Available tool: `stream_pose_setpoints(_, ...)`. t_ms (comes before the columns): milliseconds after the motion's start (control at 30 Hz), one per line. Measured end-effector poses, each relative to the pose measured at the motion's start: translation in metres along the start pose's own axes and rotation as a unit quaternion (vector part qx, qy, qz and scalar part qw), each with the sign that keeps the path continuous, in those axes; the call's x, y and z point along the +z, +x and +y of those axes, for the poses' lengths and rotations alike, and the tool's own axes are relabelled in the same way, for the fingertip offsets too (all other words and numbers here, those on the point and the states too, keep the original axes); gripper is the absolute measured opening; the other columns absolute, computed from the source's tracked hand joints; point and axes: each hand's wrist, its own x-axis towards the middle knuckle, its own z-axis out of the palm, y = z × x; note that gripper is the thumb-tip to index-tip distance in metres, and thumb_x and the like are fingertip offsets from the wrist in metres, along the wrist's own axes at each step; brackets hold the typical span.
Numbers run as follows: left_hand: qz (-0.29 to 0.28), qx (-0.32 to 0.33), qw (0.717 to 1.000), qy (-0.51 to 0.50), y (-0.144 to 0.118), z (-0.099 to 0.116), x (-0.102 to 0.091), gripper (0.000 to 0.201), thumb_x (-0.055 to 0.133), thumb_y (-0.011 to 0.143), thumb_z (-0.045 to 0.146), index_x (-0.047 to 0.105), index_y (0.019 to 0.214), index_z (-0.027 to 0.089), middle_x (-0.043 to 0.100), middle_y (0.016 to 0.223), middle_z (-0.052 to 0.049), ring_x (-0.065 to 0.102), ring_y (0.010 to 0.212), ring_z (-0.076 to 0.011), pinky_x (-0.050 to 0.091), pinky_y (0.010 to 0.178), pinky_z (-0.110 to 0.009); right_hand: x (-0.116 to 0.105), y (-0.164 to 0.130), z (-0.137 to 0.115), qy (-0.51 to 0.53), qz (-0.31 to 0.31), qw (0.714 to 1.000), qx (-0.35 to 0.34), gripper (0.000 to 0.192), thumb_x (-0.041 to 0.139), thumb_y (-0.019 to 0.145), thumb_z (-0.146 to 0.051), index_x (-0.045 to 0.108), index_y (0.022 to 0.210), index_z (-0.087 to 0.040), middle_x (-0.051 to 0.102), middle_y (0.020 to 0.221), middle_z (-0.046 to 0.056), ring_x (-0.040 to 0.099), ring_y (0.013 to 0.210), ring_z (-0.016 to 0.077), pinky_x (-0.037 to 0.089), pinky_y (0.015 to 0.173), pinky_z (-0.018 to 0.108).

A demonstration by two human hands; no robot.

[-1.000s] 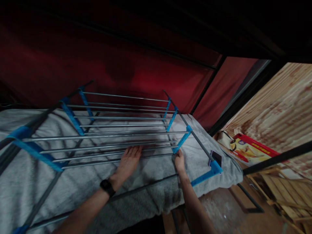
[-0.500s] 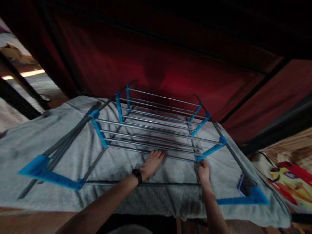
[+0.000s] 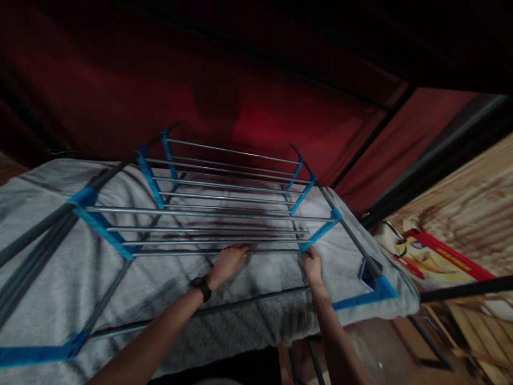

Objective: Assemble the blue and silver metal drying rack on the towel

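Note:
A tiered tube rack with grey metal rods and blue plastic brackets (image 3: 318, 233) lies over a grey blanket. My left hand (image 3: 227, 266), wearing a black wristband (image 3: 201, 287), has its fingers curled at the rack's lowest crossrod (image 3: 172, 253) in the nearer tier. To its right, my right hand (image 3: 312, 266) grips the frame just below the right bracket's lower end; its fingertips are partly hidden. A loose-looking front tube (image 3: 248, 305) crosses beneath both forearms. Another blue bracket (image 3: 363, 298) lies right of my right forearm.
The grey blanket (image 3: 256, 280) covers the surface up to a dark red cloth wall (image 3: 272, 117). A phone-like object (image 3: 366, 275) lies near the right bracket. Farther right are a red and yellow package (image 3: 441, 256) and wooden pieces (image 3: 476, 331) lower down.
The view has turned right, so the rack sits farther left and more of the right side shows. My left fingers look more curled at the rod. The right hand stays at the bracket's lower end.

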Motion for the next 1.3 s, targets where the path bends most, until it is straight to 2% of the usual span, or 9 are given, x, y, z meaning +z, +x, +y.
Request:
stream_pose_setpoints(267, -0.002, -0.047, 0.999, -0.017, 0.007, -0.009, 0.003, 0.039, 0.050, 0.103, 0.027, 0.070, 0.137, 0.025, 0.076, 0.133, -0.010, 0.071, 0.124, -0.0277, 0.050, 0.111, -0.040, 0.004, -0.004, -0.009, 0.005, 0.003, 1.000, -0.005, 0.040, 0.047, 0.070, -0.034, 0.072, 0.098, -0.020, 0.077, 0.102, 0.011, 0.066, 0.099, 0.0250, 0.053, 0.097, 0.041)
stream_pose_setpoints(433, -0.003, -0.043, 0.999, -0.005, 0.009, -0.010, 0.001, 0.041, 0.050, 0.104, 0.027, 0.069, 0.140, 0.025, 0.076, 0.134, -0.010, 0.071, 0.125, -0.0284, 0.050, 0.111, -0.040, 0.007, -0.007, -0.012, 0.005, 0.011, 1.000, 0.001, 0.040, 0.047, 0.072, -0.035, 0.071, 0.100, -0.019, 0.076, 0.105, 0.012, 0.066, 0.099, 0.0253, 0.052, 0.097, 0.041)
stream_pose_setpoints(633, -0.007, -0.030, 1.000, 0.000, 0.006, -0.007, -0.002, 0.041, 0.049, 0.104, 0.025, 0.069, 0.140, 0.025, 0.076, 0.134, -0.009, 0.071, 0.124, -0.0275, 0.051, 0.109, -0.038, 0.010, -0.006, -0.015, 0.008, 0.019, 1.000, 0.006, 0.037, 0.045, 0.072, -0.035, 0.069, 0.097, -0.021, 0.076, 0.097, 0.008, 0.065, 0.097, 0.0243, 0.052, 0.097, 0.040)
stream_pose_setpoints(833, -0.010, -0.043, 0.999, -0.004, 0.008, -0.010, 0.001, 0.041, 0.046, 0.105, 0.028, 0.069, 0.139, 0.027, 0.076, 0.134, -0.007, 0.072, 0.123, -0.0263, 0.051, 0.110, -0.038, 0.011, -0.007, -0.015, 0.010, 0.022, 1.000, 0.010, 0.034, 0.046, 0.071, -0.035, 0.067, 0.095, -0.022, 0.075, 0.095, 0.008, 0.065, 0.093, 0.0243, 0.053, 0.095, 0.041)
stream_pose_setpoints(1033, -0.016, -0.046, 0.999, -0.004, 0.009, -0.010, 0.000, 0.041, 0.047, 0.104, 0.027, 0.069, 0.139, 0.027, 0.076, 0.135, -0.007, 0.071, 0.125, -0.0270, 0.050, 0.111, -0.040, 0.012, -0.007, -0.018, 0.019, 0.028, 0.999, 0.017, 0.036, 0.047, 0.070, -0.034, 0.067, 0.095, -0.020, 0.075, 0.096, 0.009, 0.066, 0.093, 0.0253, 0.053, 0.094, 0.041)
stream_pose_setpoints(1300, -0.002, -0.020, 1.000, -0.001, 0.006, -0.012, 0.001, 0.040, 0.048, 0.105, 0.025, 0.069, 0.139, 0.026, 0.077, 0.131, -0.009, 0.073, 0.122, -0.0273, 0.053, 0.107, -0.038, 0.016, -0.012, -0.014, -0.001, 0.030, 0.999, 0.021, 0.037, 0.048, 0.072, -0.036, 0.067, 0.099, -0.020, 0.075, 0.100, 0.009, 0.065, 0.093, 0.0245, 0.052, 0.095, 0.040)
